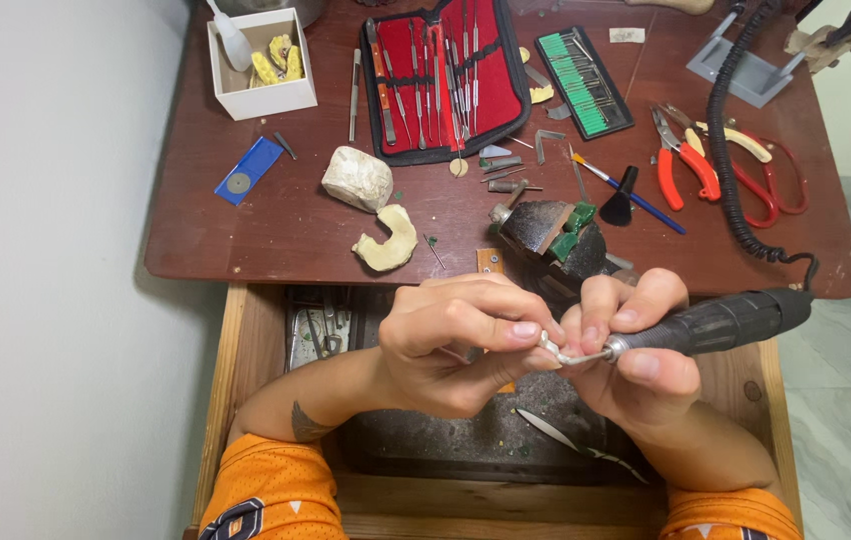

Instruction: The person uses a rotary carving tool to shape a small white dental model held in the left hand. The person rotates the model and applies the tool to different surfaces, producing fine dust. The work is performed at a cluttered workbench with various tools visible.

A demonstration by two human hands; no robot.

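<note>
Silver-grey metal, small and thin, is pinched in the fingertips of the left hand (456, 345), just above the open drawer (246, 370) at the near edge of the table (276, 220). This metal piece (558, 352) looks light and stiff, probably smooth and a bit slippery, and so little of it shows that its full shape cannot be told. It is small enough that a fingertip pinch close to the worked end seems the only sensible hold, and that is how the left thumb and forefinger clamp it.

The right hand (636, 355) is closed around a black rotary tool (716, 322), gripping it near the tip like a pen. That tool looks rigid with a ribbed, non-slip body, heavier toward its rear where the coiled black cord (731, 130) leaves it. Its long axis runs almost left to right, rising slightly toward the far right, and its working tip points left, touching the metal piece between the two hands.

The metal piece seems to lie roughly along the same line, its free end pointing right toward the tool tip.

Farther back on the table sit a red case of slim steel tools (444, 80), red-handled pliers (684, 160), a white box (264, 65) and a pale plaster cast (386, 240).
</note>
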